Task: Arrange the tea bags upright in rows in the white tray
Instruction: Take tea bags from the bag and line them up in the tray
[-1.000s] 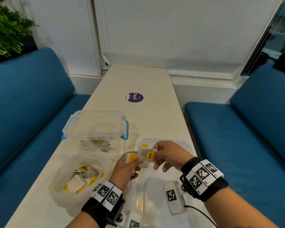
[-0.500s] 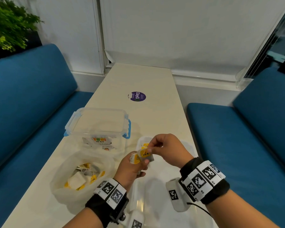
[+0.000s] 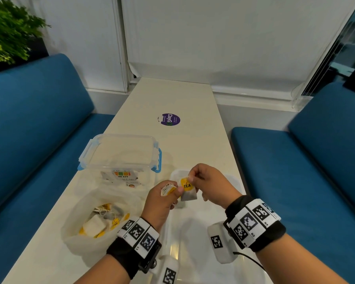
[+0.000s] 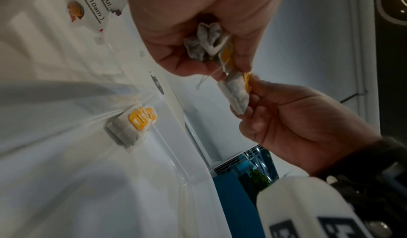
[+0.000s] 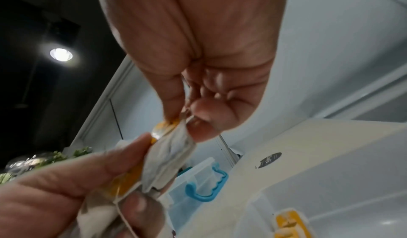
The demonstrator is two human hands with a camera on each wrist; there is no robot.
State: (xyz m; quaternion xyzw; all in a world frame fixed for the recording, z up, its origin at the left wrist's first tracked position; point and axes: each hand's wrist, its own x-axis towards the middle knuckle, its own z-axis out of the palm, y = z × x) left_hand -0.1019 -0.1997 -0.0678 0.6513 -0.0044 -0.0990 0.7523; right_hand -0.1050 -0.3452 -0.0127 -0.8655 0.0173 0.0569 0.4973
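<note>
My right hand (image 3: 191, 178) pinches the top edge of a tea bag (image 3: 188, 191) with a yellow TEA tag, and the bag hangs upright above the far end of the white tray (image 3: 193, 230). Just left of it, my left hand (image 3: 175, 190) grips a small bunch of tea bags (image 3: 167, 189) with loose strings, and its thumb touches the hanging bag. In the left wrist view the bunch (image 4: 207, 43) sits in the curled fingers, and one tea bag (image 4: 132, 126) leans in the tray's far corner. The right wrist view shows the pinched bag (image 5: 171, 151) close up.
A crumpled plastic bag (image 3: 80, 228) holding several more tea bags lies left of the tray. Behind it stands a clear lidded box (image 3: 121, 154) with blue clips. A purple sticker (image 3: 169, 119) marks the table's middle. Blue benches flank the narrow table.
The right hand has shifted its pinch to the bag's top edge and lifted it, so the bag now hangs upright. Both hands sit slightly higher and closer together.
</note>
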